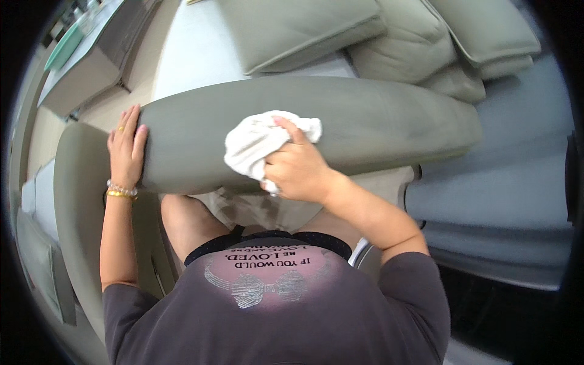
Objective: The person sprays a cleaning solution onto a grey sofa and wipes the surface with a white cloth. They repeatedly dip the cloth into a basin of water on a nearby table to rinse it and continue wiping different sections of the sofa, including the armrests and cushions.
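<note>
A long grey-green padded sofa part [388,118], perhaps an armrest or a backrest, stretches across the view in front of my body. Bunched in my right hand [299,171] is a white cloth [255,141], which lies against the upper surface of the padding near its middle. My left hand [127,146] rests flat on the left end of the same padded part, fingers pointing away from me and nothing in its grasp. A ring and bracelets show on that hand and wrist.
Loose grey-green cushions [301,32] are piled beyond the padded part, on a pale surface [196,50]. At far left stands a cabinet [86,73] carrying a green basin [64,45]. Another upholstered piece [84,196] is by my left arm. A blue-grey curtain [488,196] hangs at right.
</note>
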### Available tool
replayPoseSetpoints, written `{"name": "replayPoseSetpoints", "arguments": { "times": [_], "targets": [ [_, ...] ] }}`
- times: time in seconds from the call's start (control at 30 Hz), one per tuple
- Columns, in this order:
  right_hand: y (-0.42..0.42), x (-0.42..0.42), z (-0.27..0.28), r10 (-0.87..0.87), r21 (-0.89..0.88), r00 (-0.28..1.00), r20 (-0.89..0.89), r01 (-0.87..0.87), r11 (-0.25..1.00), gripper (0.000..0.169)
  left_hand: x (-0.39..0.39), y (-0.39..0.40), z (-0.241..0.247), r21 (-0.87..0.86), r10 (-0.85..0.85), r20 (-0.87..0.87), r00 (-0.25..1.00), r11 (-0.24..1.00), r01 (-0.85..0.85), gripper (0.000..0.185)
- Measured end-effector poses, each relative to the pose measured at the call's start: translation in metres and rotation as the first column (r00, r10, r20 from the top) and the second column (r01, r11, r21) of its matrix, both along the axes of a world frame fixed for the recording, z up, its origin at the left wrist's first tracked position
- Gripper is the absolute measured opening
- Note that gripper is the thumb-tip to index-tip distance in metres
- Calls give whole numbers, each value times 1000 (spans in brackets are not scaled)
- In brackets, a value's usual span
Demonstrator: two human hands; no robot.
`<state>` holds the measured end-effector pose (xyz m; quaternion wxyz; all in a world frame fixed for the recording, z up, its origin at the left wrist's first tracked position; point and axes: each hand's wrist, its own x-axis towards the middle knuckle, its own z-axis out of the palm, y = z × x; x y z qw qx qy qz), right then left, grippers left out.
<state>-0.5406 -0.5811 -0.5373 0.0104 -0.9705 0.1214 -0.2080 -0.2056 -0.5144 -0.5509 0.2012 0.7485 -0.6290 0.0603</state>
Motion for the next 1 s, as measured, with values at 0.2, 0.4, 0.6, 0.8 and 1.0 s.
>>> {"name": "replayPoseSetpoints", "arguments": {
  "times": [0.2, 0.4, 0.6, 0.8, 1.0],
  "targets": [
    [-11, -119, -16, -382, -235, 865, 325, 465, 853, 27, -111, -25, 38, 102, -244, 207, 948, 969, 227, 49],
    [4, -104, -64, -539, 385, 635, 554, 379, 842, 26, -144, -51, 27, 154, -275, 200, 940, 957, 247, 52],
    [-1, -93, -75, -515, 38, 574, 636, 644, 764, 13, -136, -49, 29, 180, -319, 175, 932, 941, 288, 52],
    [-31, -147, -91, -777, 801, -247, 580, 348, 487, 9, -139, -47, 25, 190, -323, 175, 930, 938, 290, 52],
    [20, -67, -114, -690, 380, 372, 621, 627, 680, 26, -143, -50, 30, 207, -324, 158, 933, 935, 289, 53]
  ]
}}
